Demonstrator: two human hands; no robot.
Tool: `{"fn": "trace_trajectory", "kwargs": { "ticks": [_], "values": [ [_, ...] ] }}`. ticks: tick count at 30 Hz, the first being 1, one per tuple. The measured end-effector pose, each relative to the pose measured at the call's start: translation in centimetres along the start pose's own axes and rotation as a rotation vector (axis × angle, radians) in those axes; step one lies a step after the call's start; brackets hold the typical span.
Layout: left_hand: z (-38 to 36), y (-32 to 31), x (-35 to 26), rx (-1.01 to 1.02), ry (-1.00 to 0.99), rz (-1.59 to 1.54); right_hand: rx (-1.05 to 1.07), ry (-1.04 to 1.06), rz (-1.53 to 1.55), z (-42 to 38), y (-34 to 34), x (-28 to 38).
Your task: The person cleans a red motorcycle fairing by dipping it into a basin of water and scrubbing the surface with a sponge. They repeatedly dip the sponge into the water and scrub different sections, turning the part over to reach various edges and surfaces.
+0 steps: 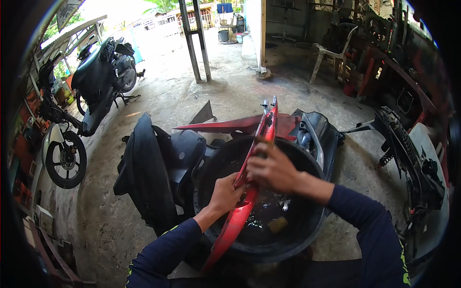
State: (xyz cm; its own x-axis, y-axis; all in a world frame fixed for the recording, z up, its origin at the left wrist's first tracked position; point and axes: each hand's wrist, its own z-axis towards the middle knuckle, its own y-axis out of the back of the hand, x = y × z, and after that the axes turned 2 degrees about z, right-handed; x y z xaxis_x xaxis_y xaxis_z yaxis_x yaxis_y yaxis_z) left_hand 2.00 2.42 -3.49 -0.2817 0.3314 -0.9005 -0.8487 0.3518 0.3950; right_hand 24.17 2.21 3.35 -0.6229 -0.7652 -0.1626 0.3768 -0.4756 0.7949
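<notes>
A long red motorcycle fairing panel (pixel 235 221) slants over a round black tub (pixel 314 225). My left hand (pixel 224 194) is closed around the panel's near middle edge. Against the panel's upper part, my right hand (pixel 273 168) presses with bent fingers, blurred by motion; anything within them is hidden. Water lies in the tub's bottom, and a yellowish sponge-like piece (pixel 277 224) sits in it below my right hand.
Black body panels (pixel 144 168) lie left of the tub. Behind it are another red panel (pixel 221 126) and dark parts (pixel 329 137). A motorcycle frame (pixel 408 158) stands right, parked motorcycles (pixel 91 91) left, a metal post (pixel 194 43) ahead, and a plastic chair (pixel 336 50) farther back.
</notes>
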Motion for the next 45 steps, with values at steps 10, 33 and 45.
{"fn": "trace_trajectory", "kwargs": {
  "ticks": [10, 33, 45],
  "values": [
    [0.2, -0.6, 0.6, -0.02, -0.059, -0.018, 0.006, -0.019, -0.031, -0.9, -0.5, 0.5],
    [0.4, 0.0, -2.4, 0.112, 0.1, 0.009, -0.018, -0.028, -0.079, -1.9, -0.4, -1.0],
    [-0.3, 0.1, -1.9, 0.112, 0.061, 0.034, -0.003, -0.02, -0.098, -2.5, 0.1, -2.0]
  ]
}}
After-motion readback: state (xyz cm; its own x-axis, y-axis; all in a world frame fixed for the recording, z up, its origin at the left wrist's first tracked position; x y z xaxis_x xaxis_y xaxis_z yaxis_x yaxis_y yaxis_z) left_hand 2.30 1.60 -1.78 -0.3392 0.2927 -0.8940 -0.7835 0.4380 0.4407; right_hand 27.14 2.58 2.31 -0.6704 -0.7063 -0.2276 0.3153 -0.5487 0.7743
